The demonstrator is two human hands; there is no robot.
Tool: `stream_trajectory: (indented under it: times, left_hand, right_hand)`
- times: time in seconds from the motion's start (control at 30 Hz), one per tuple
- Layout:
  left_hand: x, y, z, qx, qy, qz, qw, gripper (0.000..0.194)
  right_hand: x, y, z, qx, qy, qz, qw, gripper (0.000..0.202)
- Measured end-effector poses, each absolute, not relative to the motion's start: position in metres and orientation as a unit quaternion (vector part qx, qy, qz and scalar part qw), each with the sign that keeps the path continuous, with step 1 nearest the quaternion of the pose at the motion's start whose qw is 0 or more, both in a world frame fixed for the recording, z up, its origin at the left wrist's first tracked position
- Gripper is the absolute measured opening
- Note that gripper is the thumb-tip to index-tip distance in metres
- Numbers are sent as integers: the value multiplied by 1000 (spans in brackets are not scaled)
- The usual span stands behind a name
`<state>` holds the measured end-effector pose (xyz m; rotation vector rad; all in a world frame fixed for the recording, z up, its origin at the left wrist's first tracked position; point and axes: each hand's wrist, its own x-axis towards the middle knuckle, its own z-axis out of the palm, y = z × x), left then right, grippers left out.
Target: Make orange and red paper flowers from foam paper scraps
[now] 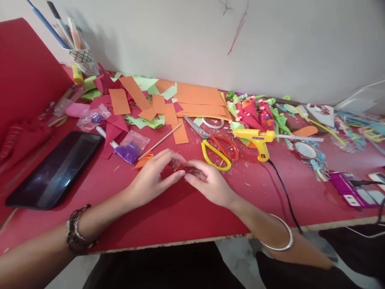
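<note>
My left hand (156, 172) and my right hand (207, 180) meet over the front of the red table, fingertips together. Between them they pinch a small orange paper piece (180, 169), partly hidden by the fingers. Just behind my left hand lies another orange paper piece (143, 160), with a thin wooden stick (159, 140) leaning past it. Scissors (216, 148) with one yellow and one red handle rest beyond my right hand. A yellow glue gun (255, 140) holding a clear glue stick lies to the right of them.
Orange paper sheets (198, 96) and cut scraps spread along the wall. A black phone (57, 168) lies at left, a pen cup (82, 60) behind it. Paper flowers (252, 112) pile at back right. A purple extension box (351, 192) sits far right; the glue gun's cord (284, 190) crosses the table edge.
</note>
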<state>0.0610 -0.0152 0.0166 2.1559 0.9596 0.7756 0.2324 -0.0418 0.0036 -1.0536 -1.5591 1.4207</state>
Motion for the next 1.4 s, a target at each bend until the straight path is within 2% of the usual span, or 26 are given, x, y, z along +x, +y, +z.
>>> stream_trajectory:
  times: [0.13,0.4,0.53,0.9,1.07,1.4]
  left_hand:
    - [60,-15,15,820,372,298,317,16]
    - [57,-16,12,808,389,313,313,31]
    - [57,-15,12,812,397,313,291,35]
    - [56,-13,9,830,402,301,242,15]
    - [52,-8,8,864,372,285,185,5]
    - [54,-9,9,878,357,260,186,7]
  right_hand:
    - [235,-40,5,-430,-599,552,389,21]
    - [237,-36,5,-454,-552,571,403,17]
    - [238,-35,2,-455,-542,568,421,21]
    - [241,-34,4,-467,-559,550,408,20]
    - [242,-34,7,-474,-569,540,400,23]
    - [240,-36,1,-470,-609,503,394,24]
